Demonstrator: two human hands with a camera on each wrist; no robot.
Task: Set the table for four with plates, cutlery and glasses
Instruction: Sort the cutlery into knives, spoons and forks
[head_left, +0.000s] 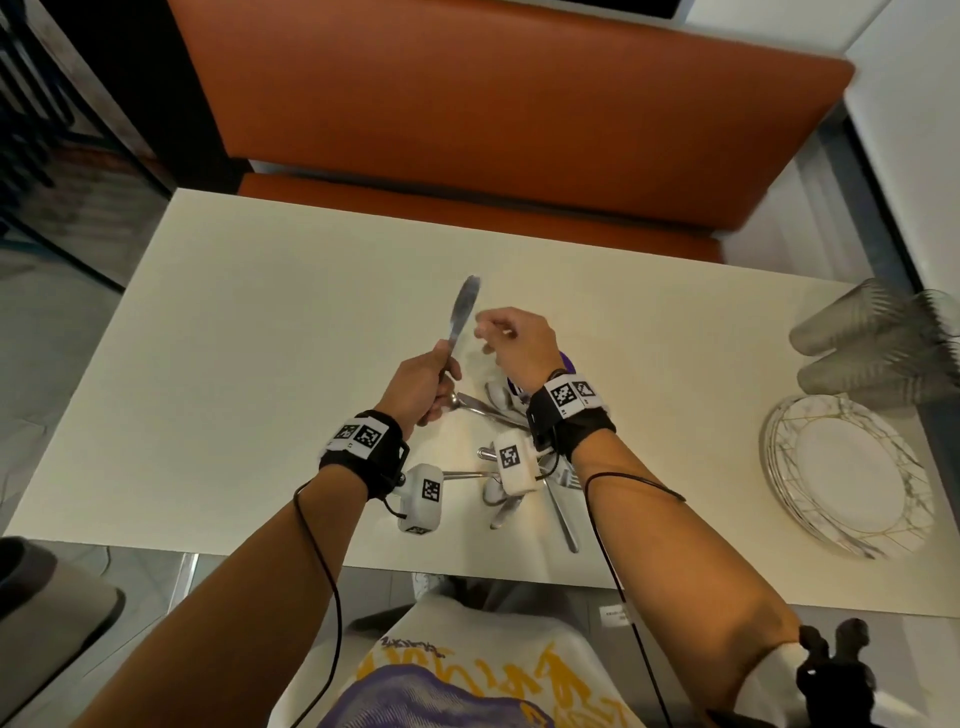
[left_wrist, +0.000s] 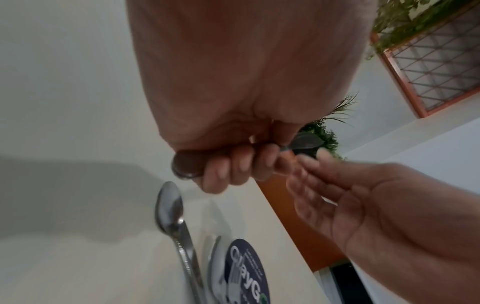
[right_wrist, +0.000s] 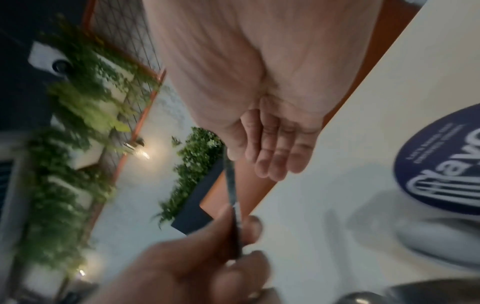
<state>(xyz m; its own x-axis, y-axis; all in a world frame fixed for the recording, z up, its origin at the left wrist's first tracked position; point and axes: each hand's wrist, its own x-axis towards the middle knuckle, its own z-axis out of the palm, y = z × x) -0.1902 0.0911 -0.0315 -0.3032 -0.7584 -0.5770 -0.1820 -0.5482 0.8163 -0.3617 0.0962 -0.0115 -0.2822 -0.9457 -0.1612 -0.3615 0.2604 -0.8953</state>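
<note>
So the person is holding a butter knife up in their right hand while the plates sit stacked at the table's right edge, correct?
Not quite: the head view shows the left hand gripping the butter knife, blade up. The right hand holds nothing. The plates are indeed stacked at the right edge of the table.

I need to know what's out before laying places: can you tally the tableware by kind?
Knife held in left hand: 1
Plate stack: 1, plates in it uncountable
Glasses: at least 3, blurred
Loose cutlery pile: 1, partly hidden
Total: at least 6
</note>
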